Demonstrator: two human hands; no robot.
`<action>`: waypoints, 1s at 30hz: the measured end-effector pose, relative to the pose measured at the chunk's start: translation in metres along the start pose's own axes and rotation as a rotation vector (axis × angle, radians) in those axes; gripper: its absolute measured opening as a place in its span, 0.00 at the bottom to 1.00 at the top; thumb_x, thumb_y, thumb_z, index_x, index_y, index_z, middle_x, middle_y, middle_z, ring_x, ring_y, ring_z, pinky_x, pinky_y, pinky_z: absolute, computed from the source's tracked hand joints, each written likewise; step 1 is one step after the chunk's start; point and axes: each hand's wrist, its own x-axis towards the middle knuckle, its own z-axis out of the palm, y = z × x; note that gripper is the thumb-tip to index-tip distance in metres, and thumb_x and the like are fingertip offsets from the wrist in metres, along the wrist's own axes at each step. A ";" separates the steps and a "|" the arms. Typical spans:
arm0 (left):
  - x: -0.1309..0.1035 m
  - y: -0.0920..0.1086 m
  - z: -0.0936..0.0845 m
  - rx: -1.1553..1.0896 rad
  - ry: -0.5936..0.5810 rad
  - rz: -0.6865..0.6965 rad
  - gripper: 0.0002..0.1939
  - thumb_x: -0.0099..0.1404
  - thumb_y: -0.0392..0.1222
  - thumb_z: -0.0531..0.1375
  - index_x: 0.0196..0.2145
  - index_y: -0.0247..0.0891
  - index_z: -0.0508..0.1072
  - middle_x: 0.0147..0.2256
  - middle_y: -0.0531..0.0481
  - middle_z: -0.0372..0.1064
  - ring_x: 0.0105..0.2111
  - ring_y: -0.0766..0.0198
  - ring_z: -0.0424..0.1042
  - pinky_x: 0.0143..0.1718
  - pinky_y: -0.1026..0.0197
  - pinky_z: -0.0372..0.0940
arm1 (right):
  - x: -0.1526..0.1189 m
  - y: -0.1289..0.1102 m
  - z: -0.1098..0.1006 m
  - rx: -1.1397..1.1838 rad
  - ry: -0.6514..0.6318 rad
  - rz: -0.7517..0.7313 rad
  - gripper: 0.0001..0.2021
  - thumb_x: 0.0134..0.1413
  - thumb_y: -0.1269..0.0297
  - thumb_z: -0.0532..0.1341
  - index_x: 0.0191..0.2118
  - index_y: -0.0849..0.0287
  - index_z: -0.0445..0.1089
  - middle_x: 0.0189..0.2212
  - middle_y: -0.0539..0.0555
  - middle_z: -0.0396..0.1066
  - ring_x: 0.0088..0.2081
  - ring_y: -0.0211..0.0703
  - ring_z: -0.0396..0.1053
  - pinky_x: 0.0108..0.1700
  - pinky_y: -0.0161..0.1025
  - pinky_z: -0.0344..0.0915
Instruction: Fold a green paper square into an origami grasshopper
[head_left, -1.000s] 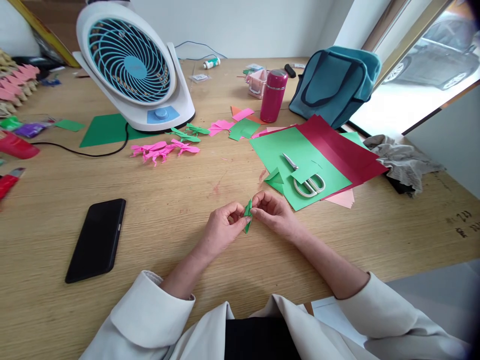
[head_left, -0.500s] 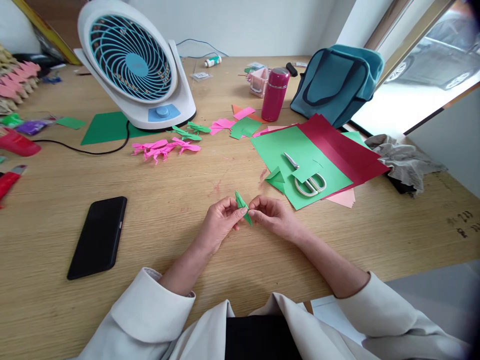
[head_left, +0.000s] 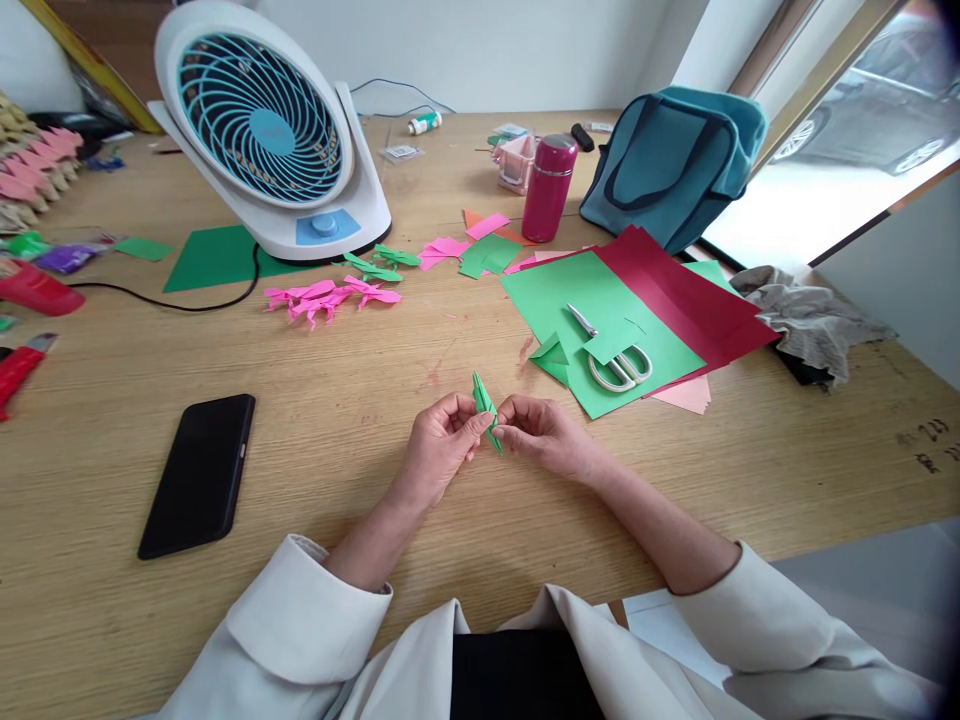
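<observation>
A small folded piece of green paper (head_left: 484, 398), long and pointed at both ends, is held up above the table between my hands. My left hand (head_left: 444, 440) pinches it from the left, thumb across its middle. From the right, my right hand (head_left: 541, 432) closes thumb and forefinger on its edge. Just beyond my right hand lies a folded green paper triangle (head_left: 553, 357). Scissors with white handles (head_left: 619, 370) rest on a green sheet (head_left: 540, 290), a small green paper piece lying over them.
Pink folded paper figures (head_left: 330, 298) and green ones (head_left: 379, 262) lie in front of a white fan (head_left: 330, 215). A black phone (head_left: 199, 475) is at left. A magenta bottle (head_left: 550, 190), a teal bag (head_left: 667, 170) and red sheets (head_left: 690, 300) are farther back.
The folded green paper has tilted slightly more upright between my fingers. Both hands keep nearly the same place, with small finger shifts.
</observation>
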 end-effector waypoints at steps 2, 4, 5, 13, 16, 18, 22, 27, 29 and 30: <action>0.000 -0.001 0.000 0.016 -0.003 0.023 0.18 0.53 0.52 0.70 0.27 0.37 0.68 0.20 0.59 0.59 0.18 0.74 0.56 0.16 0.70 0.53 | -0.001 -0.001 0.000 -0.018 -0.012 0.001 0.19 0.55 0.47 0.65 0.32 0.60 0.66 0.23 0.46 0.61 0.25 0.33 0.55 0.27 0.34 0.51; -0.001 -0.001 -0.001 0.052 0.001 0.054 0.17 0.55 0.51 0.68 0.27 0.37 0.67 0.20 0.59 0.59 0.18 0.74 0.55 0.17 0.69 0.52 | -0.001 -0.001 -0.001 -0.030 -0.033 0.009 0.19 0.54 0.48 0.66 0.31 0.60 0.66 0.22 0.45 0.59 0.24 0.33 0.53 0.26 0.33 0.49; -0.001 -0.001 -0.001 0.079 0.006 0.074 0.16 0.56 0.50 0.68 0.28 0.37 0.67 0.20 0.59 0.59 0.18 0.74 0.55 0.17 0.69 0.52 | -0.001 0.000 -0.001 -0.037 -0.042 0.010 0.18 0.54 0.48 0.66 0.31 0.60 0.66 0.22 0.44 0.58 0.24 0.32 0.52 0.26 0.33 0.48; -0.002 -0.003 0.000 0.158 0.010 0.159 0.12 0.60 0.47 0.65 0.29 0.37 0.69 0.24 0.58 0.64 0.19 0.75 0.55 0.20 0.69 0.54 | -0.001 -0.003 0.002 -0.103 -0.034 0.021 0.15 0.54 0.54 0.65 0.29 0.61 0.65 0.22 0.44 0.55 0.24 0.32 0.50 0.25 0.33 0.47; -0.001 -0.003 -0.001 0.135 -0.023 0.149 0.13 0.58 0.48 0.66 0.29 0.37 0.69 0.24 0.57 0.64 0.19 0.75 0.55 0.19 0.69 0.53 | -0.001 -0.002 0.003 -0.139 -0.003 0.028 0.13 0.55 0.57 0.64 0.28 0.60 0.64 0.21 0.44 0.55 0.24 0.32 0.50 0.25 0.33 0.47; -0.001 -0.002 -0.001 0.136 -0.053 0.125 0.14 0.59 0.50 0.66 0.30 0.37 0.70 0.23 0.57 0.63 0.19 0.74 0.56 0.18 0.68 0.54 | -0.001 -0.001 0.003 -0.151 0.031 0.027 0.13 0.56 0.58 0.63 0.28 0.60 0.63 0.21 0.44 0.55 0.24 0.32 0.50 0.24 0.33 0.47; 0.000 -0.001 -0.004 0.189 -0.089 0.100 0.13 0.62 0.50 0.62 0.31 0.37 0.70 0.21 0.58 0.60 0.19 0.72 0.58 0.19 0.67 0.55 | -0.001 0.003 0.002 -0.135 0.067 0.006 0.13 0.56 0.58 0.63 0.28 0.59 0.62 0.22 0.44 0.56 0.24 0.32 0.51 0.25 0.33 0.48; 0.001 -0.002 -0.005 0.305 -0.038 0.220 0.13 0.60 0.43 0.64 0.23 0.36 0.66 0.23 0.57 0.59 0.24 0.71 0.57 0.25 0.67 0.55 | 0.000 0.004 0.003 -0.135 0.077 -0.002 0.13 0.56 0.58 0.63 0.27 0.59 0.62 0.22 0.44 0.56 0.24 0.32 0.51 0.24 0.32 0.48; 0.001 -0.003 -0.005 0.303 -0.032 0.222 0.14 0.60 0.43 0.63 0.23 0.36 0.65 0.22 0.57 0.57 0.23 0.72 0.55 0.25 0.67 0.53 | 0.000 0.004 0.003 -0.133 0.065 0.000 0.13 0.56 0.58 0.63 0.28 0.60 0.63 0.21 0.44 0.56 0.24 0.32 0.51 0.24 0.32 0.48; 0.000 -0.004 -0.005 0.294 -0.028 0.218 0.14 0.61 0.44 0.63 0.23 0.37 0.64 0.22 0.58 0.56 0.23 0.72 0.55 0.24 0.66 0.52 | 0.000 0.003 0.003 -0.136 0.056 -0.002 0.13 0.56 0.58 0.63 0.28 0.60 0.64 0.21 0.44 0.57 0.24 0.32 0.51 0.24 0.32 0.48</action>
